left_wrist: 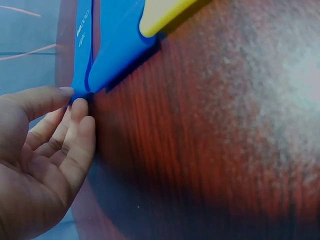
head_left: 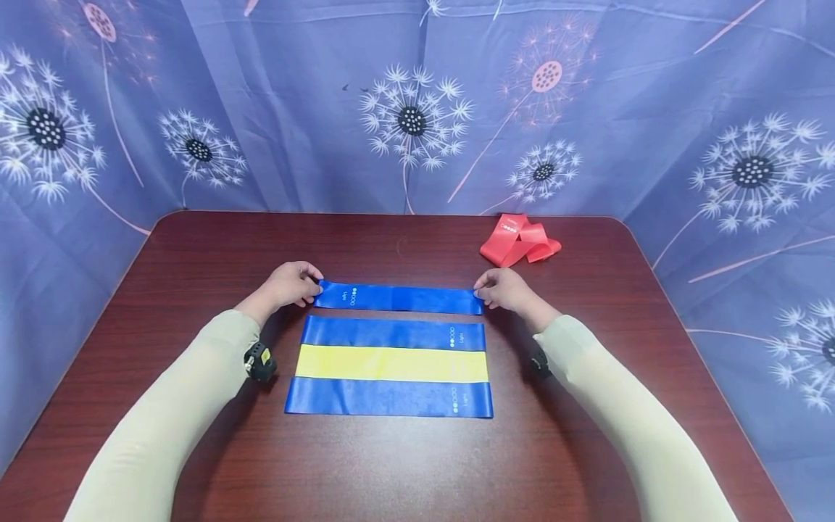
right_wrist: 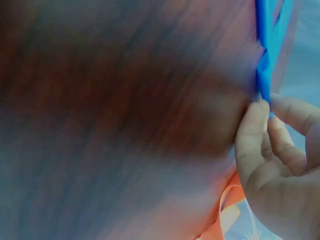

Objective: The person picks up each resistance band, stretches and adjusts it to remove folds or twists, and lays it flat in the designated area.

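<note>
A blue resistance band marked "Light" stretches flat between both hands. My left hand pinches its left end between thumb and fingers, and my right hand pinches the right end. In the left wrist view the thumb and fingertips close on the band's end. The right wrist view has the other end between thumb and fingers. Just nearer lie three bands side by side: a blue band, a yellow band and another blue band.
A red band lies loosely looped at the back right, behind my right hand. The brown wooden table reaches back to a blue curtain with dandelion prints, which also hangs along both sides.
</note>
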A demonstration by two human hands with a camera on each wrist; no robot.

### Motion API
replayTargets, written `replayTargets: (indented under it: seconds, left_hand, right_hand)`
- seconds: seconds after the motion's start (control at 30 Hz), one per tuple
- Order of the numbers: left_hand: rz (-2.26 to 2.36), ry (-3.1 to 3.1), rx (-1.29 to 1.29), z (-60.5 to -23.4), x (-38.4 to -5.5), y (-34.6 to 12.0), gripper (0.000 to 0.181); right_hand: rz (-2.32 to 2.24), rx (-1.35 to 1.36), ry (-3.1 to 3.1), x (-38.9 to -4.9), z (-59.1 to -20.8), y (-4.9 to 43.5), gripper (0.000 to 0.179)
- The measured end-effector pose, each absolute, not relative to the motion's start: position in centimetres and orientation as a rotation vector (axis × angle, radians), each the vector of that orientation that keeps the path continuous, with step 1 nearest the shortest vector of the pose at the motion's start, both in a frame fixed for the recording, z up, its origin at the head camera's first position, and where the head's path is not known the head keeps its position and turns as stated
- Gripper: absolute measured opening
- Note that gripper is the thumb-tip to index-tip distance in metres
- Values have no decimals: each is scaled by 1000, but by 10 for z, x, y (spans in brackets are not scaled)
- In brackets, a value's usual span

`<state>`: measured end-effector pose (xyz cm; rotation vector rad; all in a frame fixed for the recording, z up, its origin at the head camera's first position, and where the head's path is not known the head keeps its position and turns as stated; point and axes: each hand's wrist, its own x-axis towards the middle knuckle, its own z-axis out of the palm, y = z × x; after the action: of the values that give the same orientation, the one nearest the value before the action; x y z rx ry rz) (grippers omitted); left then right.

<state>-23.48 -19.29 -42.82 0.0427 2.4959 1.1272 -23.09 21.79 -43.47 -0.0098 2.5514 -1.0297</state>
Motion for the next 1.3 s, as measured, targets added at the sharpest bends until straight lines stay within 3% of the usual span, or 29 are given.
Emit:
replayTargets:
  seconds: [0.3,1.3]
  left_hand:
    - [1091,2520,39,-430,-236,-196,30]
    - [1081,2479,78,-425,-224,-201,29]
  right_hand:
    - [-949,-35,2607,-231,-436,215,13]
    - [-935,-94,2566,-225,-433,219,10]
